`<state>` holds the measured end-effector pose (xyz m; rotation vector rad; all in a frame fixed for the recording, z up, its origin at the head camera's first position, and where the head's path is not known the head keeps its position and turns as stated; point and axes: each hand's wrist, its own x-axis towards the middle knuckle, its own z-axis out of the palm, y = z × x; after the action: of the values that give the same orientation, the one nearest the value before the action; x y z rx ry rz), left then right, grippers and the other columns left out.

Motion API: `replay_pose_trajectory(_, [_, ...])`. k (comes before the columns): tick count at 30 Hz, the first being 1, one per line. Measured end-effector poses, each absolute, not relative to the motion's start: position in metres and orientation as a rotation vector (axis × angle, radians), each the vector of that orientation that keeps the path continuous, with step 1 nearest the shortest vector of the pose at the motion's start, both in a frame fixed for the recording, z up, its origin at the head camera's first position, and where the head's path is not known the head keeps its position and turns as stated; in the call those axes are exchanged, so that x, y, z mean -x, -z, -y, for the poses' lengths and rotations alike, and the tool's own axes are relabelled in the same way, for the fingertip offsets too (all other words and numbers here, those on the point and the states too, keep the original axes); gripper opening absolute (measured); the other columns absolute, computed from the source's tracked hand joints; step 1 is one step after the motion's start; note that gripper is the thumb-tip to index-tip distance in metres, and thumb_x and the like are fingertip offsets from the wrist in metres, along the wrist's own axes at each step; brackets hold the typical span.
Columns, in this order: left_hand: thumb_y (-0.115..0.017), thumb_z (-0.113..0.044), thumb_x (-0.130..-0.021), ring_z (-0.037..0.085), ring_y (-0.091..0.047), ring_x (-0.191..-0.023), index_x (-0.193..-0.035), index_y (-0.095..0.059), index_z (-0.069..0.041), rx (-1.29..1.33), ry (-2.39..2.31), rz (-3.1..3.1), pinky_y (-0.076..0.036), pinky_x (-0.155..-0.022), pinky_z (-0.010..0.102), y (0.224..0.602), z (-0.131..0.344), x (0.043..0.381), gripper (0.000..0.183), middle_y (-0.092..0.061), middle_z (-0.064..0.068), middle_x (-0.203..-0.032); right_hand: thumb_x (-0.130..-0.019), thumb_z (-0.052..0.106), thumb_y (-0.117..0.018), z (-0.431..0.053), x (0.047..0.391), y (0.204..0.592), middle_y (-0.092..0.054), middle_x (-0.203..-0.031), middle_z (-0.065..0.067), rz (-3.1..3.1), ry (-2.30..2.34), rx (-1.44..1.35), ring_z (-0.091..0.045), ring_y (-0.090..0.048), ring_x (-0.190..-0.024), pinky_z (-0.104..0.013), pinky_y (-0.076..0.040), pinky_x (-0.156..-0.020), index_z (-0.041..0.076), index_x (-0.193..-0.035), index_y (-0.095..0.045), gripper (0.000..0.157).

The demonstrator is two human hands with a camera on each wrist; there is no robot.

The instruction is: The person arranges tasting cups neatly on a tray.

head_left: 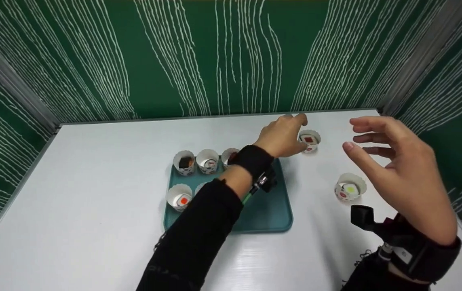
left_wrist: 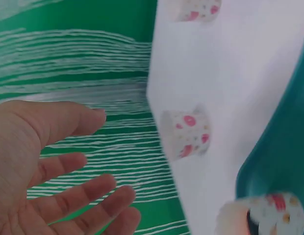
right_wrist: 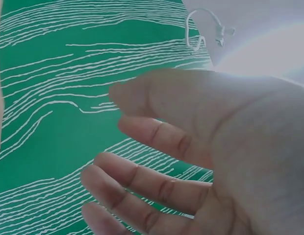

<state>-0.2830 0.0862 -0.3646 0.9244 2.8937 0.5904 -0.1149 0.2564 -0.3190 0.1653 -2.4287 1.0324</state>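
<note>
My left hand [head_left: 281, 136] reaches across the tray toward a paper cup [head_left: 311, 148] at the back right. Inside that cup sits a sushi piece [head_left: 308, 139] with a red square centre. The left wrist view shows the fingers spread and relaxed, with bare space between them and a spotted paper cup [left_wrist: 191, 134]. On the right, my right hand [head_left: 408, 165] is raised above the table, fingers loosely bent around nothing. Close to its thumb side stands another paper cup [head_left: 349, 192], holding a sushi piece [head_left: 351, 188] with a yellow-green centre.
A teal tray [head_left: 269, 214] lies under my left forearm. Several paper cups with sushi pieces stand on it, including one cup [head_left: 179, 197] at its left; the sleeve partly hides others. Green walls with white lines [head_left: 251, 60] enclose the white table [head_left: 105, 194].
</note>
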Motion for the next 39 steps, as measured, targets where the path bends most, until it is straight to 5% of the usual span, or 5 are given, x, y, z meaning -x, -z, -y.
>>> replay_pose_trajectory(13, [-0.077,-0.03,-0.097,0.019,-0.068,-0.117,-0.156,-0.051,-0.016,-0.732,-0.628,-2.949,-0.059,-0.091,0.033,0.399,-0.114,0.314,0.066,-0.064,0.008,-0.143,-0.1,0.024,-0.078,-0.254,0.12,0.318,-0.068,-0.135,0.004,2.416,-1.137,-0.168,0.002,-0.068,-0.112,-0.004,-0.049,-0.093,0.02,-0.139,-0.066,0.041])
replay_pose_trajectory(22, [-0.077,-0.029,-0.097,0.028,-0.056,-0.144,-0.168,-0.036,-0.027,-0.717,-0.484,-2.889,-0.054,-0.11,0.04,0.41,-0.131,0.312,0.081,-0.051,0.001,-0.164,-0.101,0.028,-0.077,-0.255,0.123,0.317,-0.067,-0.139,0.005,2.447,-1.123,-0.168,-0.001,-0.066,-0.114,-0.004,-0.048,-0.094,0.022,-0.141,-0.065,0.042])
replay_pose_trajectory(32, [-0.074,-0.023,-0.1,0.02,-0.068,-0.12,-0.148,-0.061,-0.022,-0.789,-0.371,-2.908,-0.058,-0.096,0.034,0.418,-0.15,0.308,0.049,-0.067,0.003,-0.139,-0.101,0.032,-0.076,-0.265,0.122,0.322,-0.066,-0.14,0.007,2.473,-1.104,-0.12,0.002,-0.064,-0.114,-0.004,-0.046,-0.093,0.026,-0.142,-0.064,0.043])
replay_pose_trajectory(39, [-0.075,-0.017,-0.1,0.018,-0.072,-0.112,-0.142,-0.059,-0.021,-0.835,-0.335,-2.815,-0.059,-0.089,0.033,0.424,-0.16,0.305,0.045,-0.072,0.002,-0.134,-0.102,0.034,-0.076,-0.272,0.121,0.327,-0.066,-0.14,0.007,2.495,-1.102,-0.083,0.003,-0.062,-0.115,-0.005,-0.045,-0.092,0.026,-0.143,-0.064,0.044])
